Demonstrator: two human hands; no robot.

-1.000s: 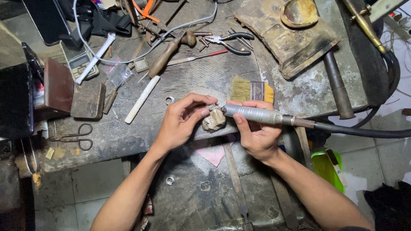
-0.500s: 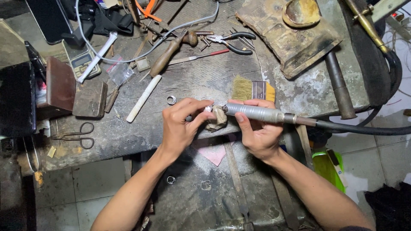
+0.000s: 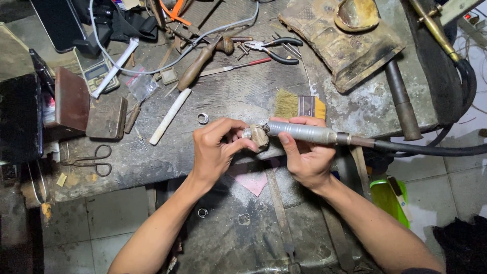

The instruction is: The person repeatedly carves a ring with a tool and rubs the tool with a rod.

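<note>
Two hands, left (image 3: 215, 152) and right (image 3: 304, 160). One rotary handpiece (image 3: 304, 133), one brush (image 3: 299, 106), one pair of scissors (image 3: 91, 160), one pair of pliers (image 3: 276, 49), three loose rings: (image 3: 203, 118), (image 3: 202, 212), (image 3: 247, 133).

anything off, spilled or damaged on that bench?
Nothing spilled or broken. The bench is worn and cluttered: a loose ring lies by the white stick. Left hand holds a small piece against the rotary handpiece in the right hand.
</note>
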